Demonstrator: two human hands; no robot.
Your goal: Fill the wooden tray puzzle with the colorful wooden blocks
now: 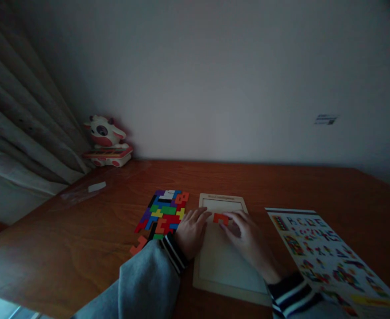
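Wide open along the far edge of the worktop (297,181), from the cow toy (108,153) (tucked at the far left corner) to the far right corner. Open too toward the left edge, past a flat white slip (97,186). Obstructed beside the left edge of the tray (228,266) by low coloured pieces (168,211) and the left hand (191,231). Barred over the tray's right edge by the right hand (248,237), pinching 1 orange piece (219,217). Passable within the tray, between 2 forearms (151,274); narrower between its right edge and the printed sheet (321,252).
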